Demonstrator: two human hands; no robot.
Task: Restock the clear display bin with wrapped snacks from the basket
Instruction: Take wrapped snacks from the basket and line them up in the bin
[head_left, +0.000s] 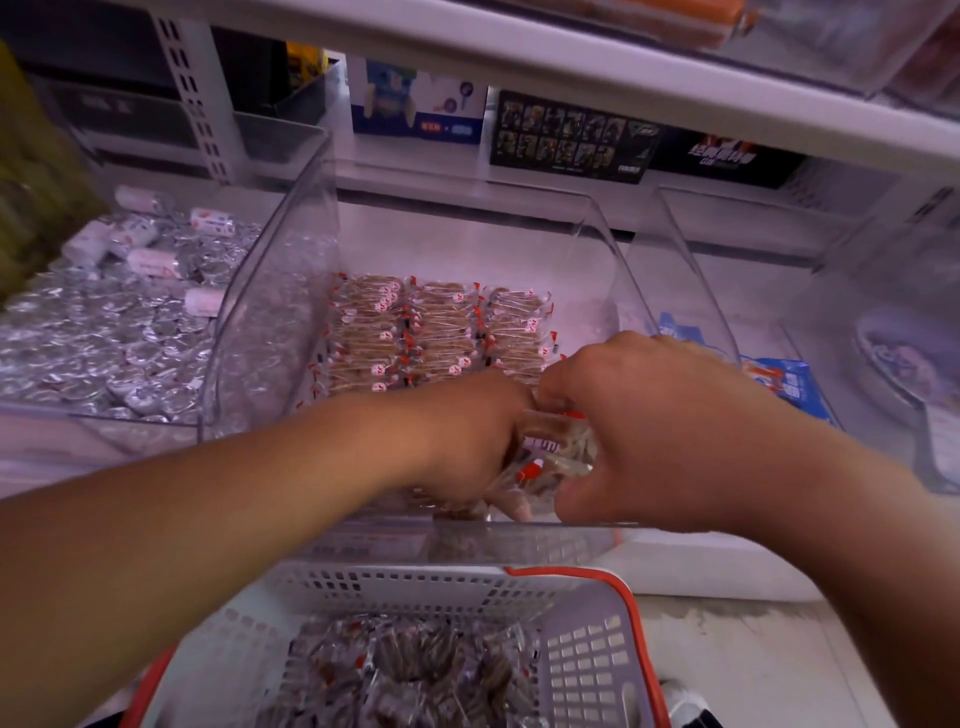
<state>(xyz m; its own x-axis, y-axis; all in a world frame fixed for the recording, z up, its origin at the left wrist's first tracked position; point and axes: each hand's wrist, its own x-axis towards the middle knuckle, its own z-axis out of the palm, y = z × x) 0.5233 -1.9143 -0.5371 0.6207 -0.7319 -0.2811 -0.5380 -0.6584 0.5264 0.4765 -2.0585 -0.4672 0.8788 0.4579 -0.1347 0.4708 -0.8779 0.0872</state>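
Observation:
The clear display bin (291, 291) stands on the shelf in front of me, with neat rows of wrapped snacks (441, 332) laid across its middle. Both my hands are inside its front part. My left hand (462, 441) and my right hand (639, 421) press together around a bunch of wrapped snacks (550, 457) in clear wrappers with red and white marks. The bunch hangs just above the bin's front floor. Below, the white basket (587, 670) with an orange rim holds many more wrapped snacks (415, 670).
A bin of silver foil sweets (104, 338) sits to the left, touching the clear bin. Another clear bin with blue packets (779, 379) stands to the right. Boxes (571, 135) line the shelf's back, and an upper shelf edge (623, 57) hangs overhead.

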